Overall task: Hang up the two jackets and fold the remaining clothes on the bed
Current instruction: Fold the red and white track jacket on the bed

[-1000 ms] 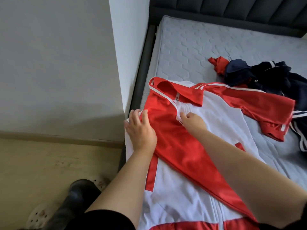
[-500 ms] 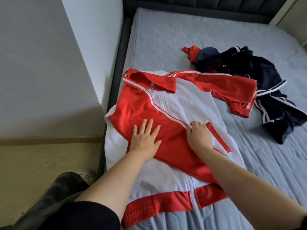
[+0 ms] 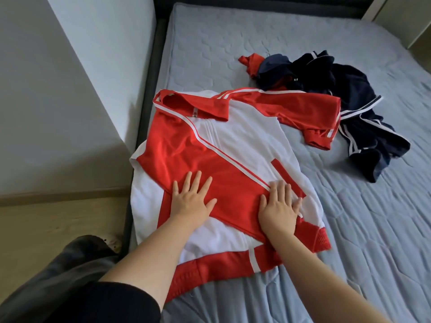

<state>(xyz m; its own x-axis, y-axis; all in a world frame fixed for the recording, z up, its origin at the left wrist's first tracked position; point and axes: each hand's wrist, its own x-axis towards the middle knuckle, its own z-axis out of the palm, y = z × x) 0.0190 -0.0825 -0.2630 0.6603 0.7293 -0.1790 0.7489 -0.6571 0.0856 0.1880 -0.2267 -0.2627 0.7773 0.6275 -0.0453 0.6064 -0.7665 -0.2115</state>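
Both palms lie flat on the red and white track jacket [image 3: 245,145], which is spread across the mattress [image 3: 349,229] near its left edge, hem toward me. My left hand [image 3: 192,201] presses the red sleeve folded across the front; my right hand [image 3: 278,206] presses that sleeve's end, near the red pocket strip. All fingers are straight and spread, gripping nothing. This fabric looks thin, light and slick, so I judge it will slide and lose a crease unless held down; the ribbed hem or the collar should give firmer purchase. Its other sleeve lies out toward the dark navy clothes pile [image 3: 349,94] further up the mattress.
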